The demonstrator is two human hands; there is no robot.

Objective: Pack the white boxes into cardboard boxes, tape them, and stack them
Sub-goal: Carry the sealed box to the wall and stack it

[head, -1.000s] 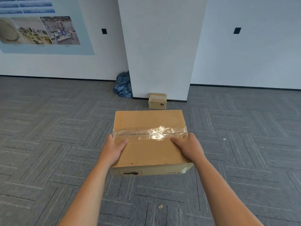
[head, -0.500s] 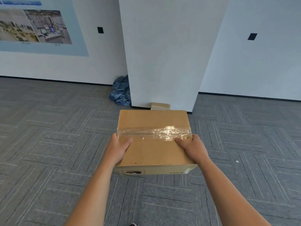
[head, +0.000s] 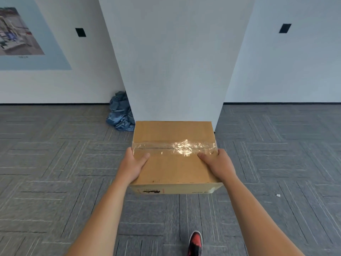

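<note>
the left hand (head: 133, 166) and right hand (head: 218, 164) grip the sides of the taped cardboard box (head: 173, 163), thumbs on top, carrying it above the floor (head: 55, 163). the pillar (head: 175, 71) is much nearer than a second ago, and the small box at its foot is now hidden behind the carried one, so stacking looks close.

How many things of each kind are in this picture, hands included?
cardboard box: 1, taped
hands: 2, left hand and right hand, both gripping it
blue cloth heap: 1
shoe: 1
wall poster: 1
black wall plates: 2
Total: 8
</note>
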